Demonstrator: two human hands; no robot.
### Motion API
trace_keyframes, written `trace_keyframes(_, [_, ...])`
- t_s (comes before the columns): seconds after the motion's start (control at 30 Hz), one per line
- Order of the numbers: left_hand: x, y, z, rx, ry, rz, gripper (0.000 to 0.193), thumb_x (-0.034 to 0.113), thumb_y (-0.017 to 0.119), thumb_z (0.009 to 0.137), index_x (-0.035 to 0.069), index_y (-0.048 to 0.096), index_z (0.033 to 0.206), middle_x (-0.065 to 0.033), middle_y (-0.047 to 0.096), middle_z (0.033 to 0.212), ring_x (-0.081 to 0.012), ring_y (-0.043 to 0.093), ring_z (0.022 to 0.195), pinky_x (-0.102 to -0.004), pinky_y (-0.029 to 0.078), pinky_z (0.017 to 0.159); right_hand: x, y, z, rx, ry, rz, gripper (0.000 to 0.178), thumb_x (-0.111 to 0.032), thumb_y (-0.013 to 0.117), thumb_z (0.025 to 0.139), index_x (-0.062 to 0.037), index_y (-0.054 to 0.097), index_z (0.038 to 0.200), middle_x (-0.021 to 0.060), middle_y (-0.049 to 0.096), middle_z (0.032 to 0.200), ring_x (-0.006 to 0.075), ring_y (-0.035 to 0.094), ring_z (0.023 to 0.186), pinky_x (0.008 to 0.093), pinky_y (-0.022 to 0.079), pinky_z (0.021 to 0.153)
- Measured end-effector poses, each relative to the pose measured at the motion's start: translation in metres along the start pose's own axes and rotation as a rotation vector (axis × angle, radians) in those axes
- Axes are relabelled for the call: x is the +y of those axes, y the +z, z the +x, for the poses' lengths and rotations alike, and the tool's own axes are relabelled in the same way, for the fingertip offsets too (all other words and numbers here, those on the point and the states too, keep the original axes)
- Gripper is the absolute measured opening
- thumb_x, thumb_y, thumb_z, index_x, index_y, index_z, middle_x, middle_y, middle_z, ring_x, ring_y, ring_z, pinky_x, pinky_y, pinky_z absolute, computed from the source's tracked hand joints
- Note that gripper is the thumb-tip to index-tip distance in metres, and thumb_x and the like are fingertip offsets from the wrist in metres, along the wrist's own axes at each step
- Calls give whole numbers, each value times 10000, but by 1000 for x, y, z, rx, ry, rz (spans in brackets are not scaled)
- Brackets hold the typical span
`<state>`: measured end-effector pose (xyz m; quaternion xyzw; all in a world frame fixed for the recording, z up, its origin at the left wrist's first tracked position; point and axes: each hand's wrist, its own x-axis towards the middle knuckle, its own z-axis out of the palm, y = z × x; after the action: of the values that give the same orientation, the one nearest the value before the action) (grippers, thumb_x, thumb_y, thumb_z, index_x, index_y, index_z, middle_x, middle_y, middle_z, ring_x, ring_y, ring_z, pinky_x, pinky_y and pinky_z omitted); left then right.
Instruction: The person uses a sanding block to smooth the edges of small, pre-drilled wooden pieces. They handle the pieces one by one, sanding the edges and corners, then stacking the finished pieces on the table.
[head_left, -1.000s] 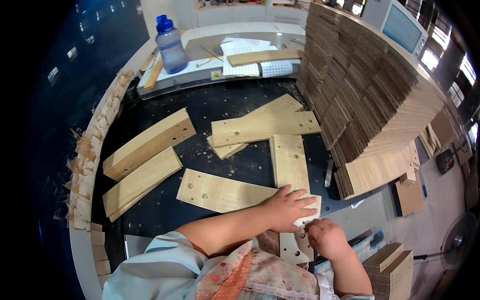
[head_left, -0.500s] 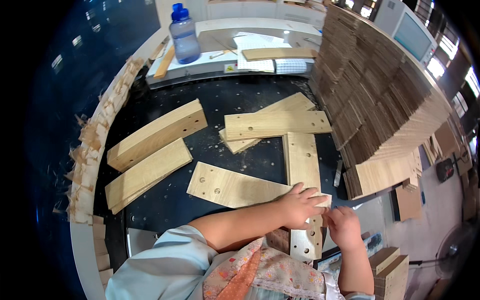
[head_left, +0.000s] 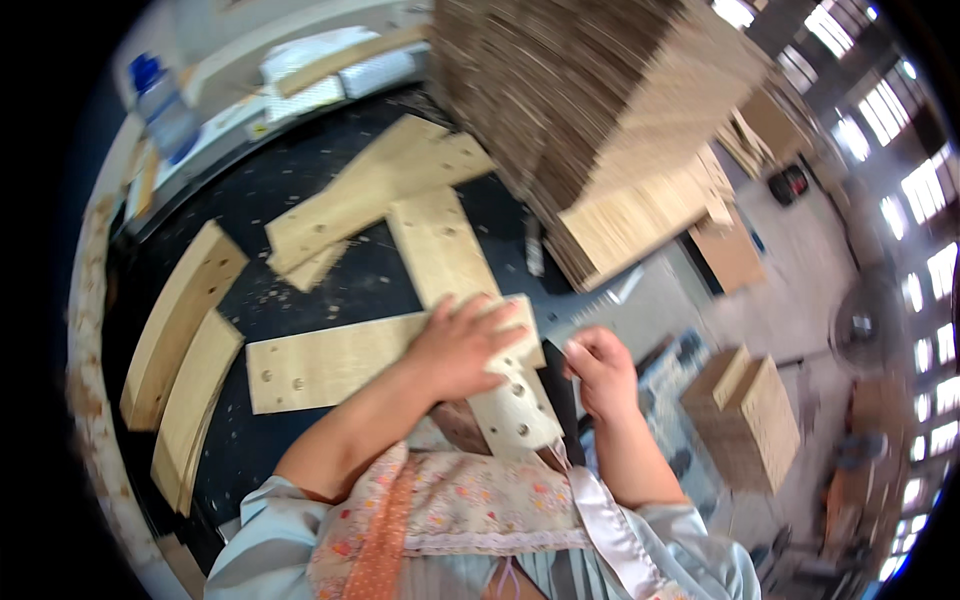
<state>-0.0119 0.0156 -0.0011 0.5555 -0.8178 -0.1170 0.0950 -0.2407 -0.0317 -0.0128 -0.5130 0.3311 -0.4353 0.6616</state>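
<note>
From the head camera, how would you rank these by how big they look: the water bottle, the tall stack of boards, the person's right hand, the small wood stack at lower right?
Largest to smallest:
1. tall stack of boards
2. small wood stack
3. right hand and water bottle: too alike to rank

1 L hand [head_left: 455, 355] & 1 R hand [head_left: 602, 374] are seen, 2 tot. Counted too: 1 blue btl [head_left: 166, 112], 1 tall brd stack [head_left: 570, 100], 1 fan [head_left: 858, 322], 2 wood pcs/piles [head_left: 182, 330] at far L.
</note>
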Motion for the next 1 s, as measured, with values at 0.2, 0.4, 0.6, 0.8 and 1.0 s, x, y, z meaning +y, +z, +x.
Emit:
trace_keyframes(0.2, [0, -6, -6, -10, -28, -7, 701, 400, 738, 749, 254, 488, 1388, -41, 323, 1530, -306, 257, 1416, -568, 186, 1130, 28, 9, -7, -103, 77, 535, 129, -112, 616, 940, -38, 555, 853, 40, 543, 703, 126, 482, 607, 267, 404, 567])
trace_keyframes(0.4, [5, -13, -2, -35, -54, -17, 709, 347, 761, 718, 238, 511, 1372, -38, 344, 1525, -310, 276, 1413, -537, 189, 1140, 27, 5, -11, -79, 139, 686, 163, -151, 619, 946, -51, 548, 838, 35, 533, 702, 129, 470, 614, 266, 402, 566])
trace_keyframes(0.6, [5, -13, -2, -33, -51, 1, 700, 372, 744, 745, 269, 492, 1389, -23, 332, 1529, -302, 286, 1402, -547, 202, 1127, 33, 0, -10, -95, 161, 707, 174, -171, 642, 932, -56, 550, 839, 36, 538, 711, 134, 481, 616, 268, 412, 570])
trace_keyframes(0.8, [5, -12, -1, -22, -40, -9, 738, 315, 777, 697, 230, 509, 1380, -42, 334, 1530, -326, 292, 1402, -531, 201, 1135, 39, -1, -15, 7, 176, 560, 89, -116, 646, 918, -62, 578, 901, 0, 568, 738, 104, 511, 617, 241, 434, 577])
trace_keyframes(1.0, [4, -12, -2, -17, -31, 1, 743, 310, 779, 691, 227, 510, 1379, -45, 342, 1526, -328, 293, 1401, -535, 205, 1130, 42, 2, -19, 50, 154, 251, 58, -77, 651, 905, -53, 601, 922, -21, 587, 799, 59, 509, 670, 208, 431, 614])
